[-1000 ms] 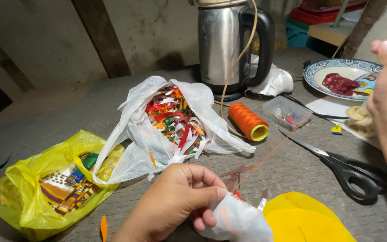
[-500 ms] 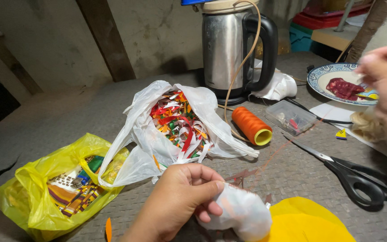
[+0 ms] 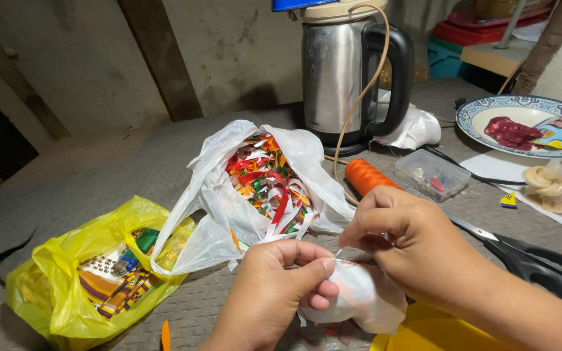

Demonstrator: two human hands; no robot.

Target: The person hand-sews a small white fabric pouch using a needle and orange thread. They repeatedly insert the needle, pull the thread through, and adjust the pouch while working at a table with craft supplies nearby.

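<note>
A small white pouch of cloth sits low in the middle of the view, just above the tabletop, held between both hands. The left hand has its grip closed on the pouch's left side, thumb on top and fingers curled beneath. The right hand comes in from the right with thumb and forefinger pinched shut on a thin needle at the pouch's upper edge, where a line of red stitching shows; whether thread trails from it cannot be told. Under the pouch and the right wrist lies a yellow cloth, partly hidden. Just behind the right hand an orange spool lies on its side, and to the right of that hand are black-handled scissors, their blades partly covered by it. Behind the hands, a white bag gapes open, full of red, green, orange and white ribbon scraps. To the left, a yellow bag holds patterned fabric. Farther back stands a steel kettle with a black handle, and to its right a clear box of small bits and a blue-rimmed plate.
</note>
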